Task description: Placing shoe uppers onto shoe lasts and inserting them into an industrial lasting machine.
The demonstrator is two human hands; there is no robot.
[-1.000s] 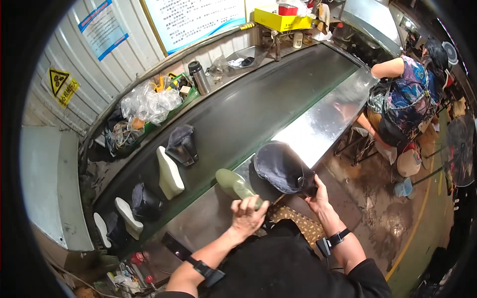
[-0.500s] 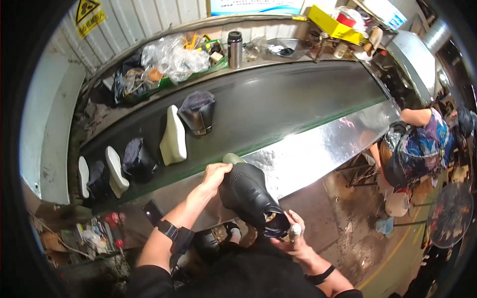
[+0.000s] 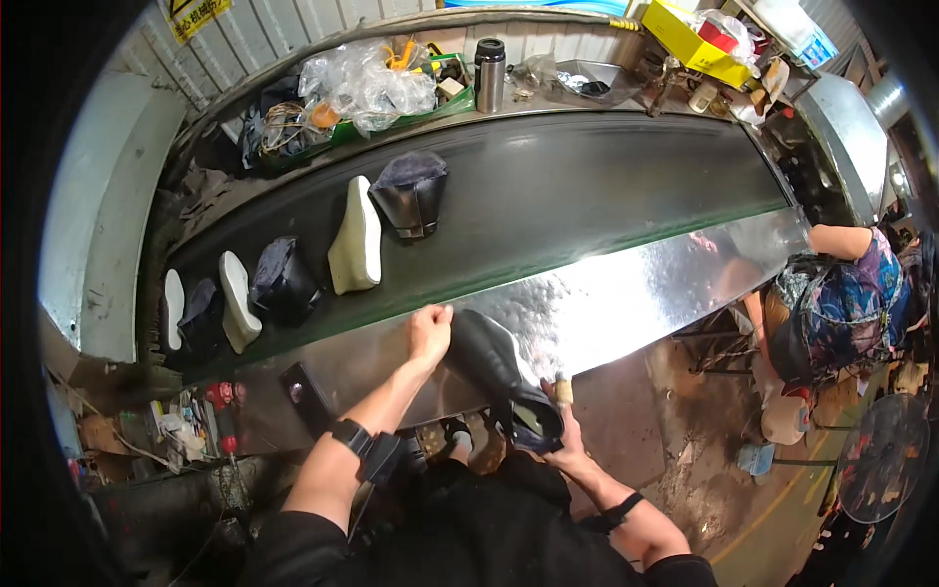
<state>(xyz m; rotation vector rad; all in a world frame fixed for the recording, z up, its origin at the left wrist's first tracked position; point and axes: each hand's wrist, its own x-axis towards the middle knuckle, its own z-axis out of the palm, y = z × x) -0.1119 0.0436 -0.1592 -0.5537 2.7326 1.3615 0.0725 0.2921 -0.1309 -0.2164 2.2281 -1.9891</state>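
Observation:
A black leather shoe (image 3: 489,357) is tilted over the metal table edge, its toe pointing away from me and its opening toward me. My right hand (image 3: 567,440) grips it at the heel end. A short stub with a yellowish tip (image 3: 562,389) sticks up by that hand's fingers; its kind is unclear. My left hand (image 3: 428,335) is closed beside the toe, fingertips pinched close to the shoe; what they hold, if anything, is hidden. On the dark belt (image 3: 567,186) stand dark shoe uppers (image 3: 411,196) beside cream wedge-shaped soles (image 3: 356,240).
Behind the belt are a green tray (image 3: 391,122) of plastic bags, a steel flask (image 3: 490,76) and a yellow box (image 3: 694,44). A phone (image 3: 306,394) lies on the metal table edge (image 3: 626,293) at left. Another person (image 3: 831,303) sits at right near a round fan (image 3: 883,458).
The shoe has turned, so a pale strip along its right side and more of its inside show. My left hand has come off the toe's top to beside it.

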